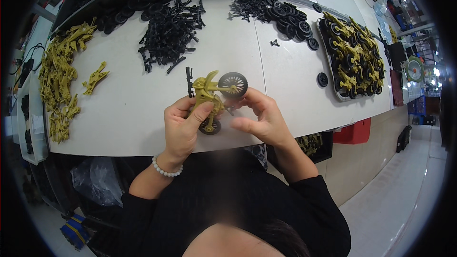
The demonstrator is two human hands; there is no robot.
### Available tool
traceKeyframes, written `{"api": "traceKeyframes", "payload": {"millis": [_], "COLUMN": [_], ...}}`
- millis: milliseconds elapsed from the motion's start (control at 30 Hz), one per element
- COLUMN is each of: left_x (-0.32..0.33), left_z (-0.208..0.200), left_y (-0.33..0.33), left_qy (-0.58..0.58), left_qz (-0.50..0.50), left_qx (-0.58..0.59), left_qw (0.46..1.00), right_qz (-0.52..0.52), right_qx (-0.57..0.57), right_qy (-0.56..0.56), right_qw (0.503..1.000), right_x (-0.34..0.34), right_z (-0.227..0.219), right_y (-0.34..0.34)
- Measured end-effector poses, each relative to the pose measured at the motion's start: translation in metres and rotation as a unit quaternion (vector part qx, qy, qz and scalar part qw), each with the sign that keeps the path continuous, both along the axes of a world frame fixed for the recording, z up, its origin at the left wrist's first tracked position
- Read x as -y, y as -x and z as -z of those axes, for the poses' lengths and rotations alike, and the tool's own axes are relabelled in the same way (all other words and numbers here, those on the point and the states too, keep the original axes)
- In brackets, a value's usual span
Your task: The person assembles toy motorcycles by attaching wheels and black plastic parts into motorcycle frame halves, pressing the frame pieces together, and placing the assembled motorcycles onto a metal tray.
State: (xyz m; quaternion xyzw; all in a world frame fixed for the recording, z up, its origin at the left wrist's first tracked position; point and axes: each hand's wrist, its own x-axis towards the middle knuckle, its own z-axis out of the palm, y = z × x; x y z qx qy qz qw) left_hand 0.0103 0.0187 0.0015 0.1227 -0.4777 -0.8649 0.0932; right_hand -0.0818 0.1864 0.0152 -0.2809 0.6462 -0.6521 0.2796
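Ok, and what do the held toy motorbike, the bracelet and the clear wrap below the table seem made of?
Motorbike: probably moulded plastic, satin yellowish and black, judging by its evenly coloured, finely shaped parts.
Bracelet: smooth, pale round beads with slight sheen; stone, glass or plastic, can't tell.
Wrap: thin, glossy plastic film, likely, from its see-through creases and highlights.

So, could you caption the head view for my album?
Left hand holds a yellow toy motorbike, right hand at its upper wheel, black parts piled beyond on a white table.
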Motion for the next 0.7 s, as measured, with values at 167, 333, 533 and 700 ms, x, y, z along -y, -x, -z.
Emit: {"api": "traceKeyframes", "payload": {"millis": [167,333,533,700], "left_x": [0.0,-0.004,-0.006,0.0], "left_z": [-0.009,-0.01,-0.014,-0.009], "left_y": [-0.001,0.01,0.019,0.013], "left_qy": [0.187,0.211,0.264,0.415], "left_qz": [0.073,0.154,0.158,0.126], "left_qx": [0.019,0.072,0.011,0.007], "left_qw": [0.979,0.963,0.952,0.901], "right_qz": [0.087,0.065,0.327,0.506], "right_qx": [-0.051,-0.069,-0.091,-0.095], "right_qy": [0.0,-0.069,0.096,0.159], "right_qw": [0.995,0.993,0.936,0.842], "right_x": [-0.012,-0.024,-0.125,-0.284], "right_z": [-0.011,-0.019,-0.023,-0.051], "right_y": [0.007,0.013,0.076,0.177]}}
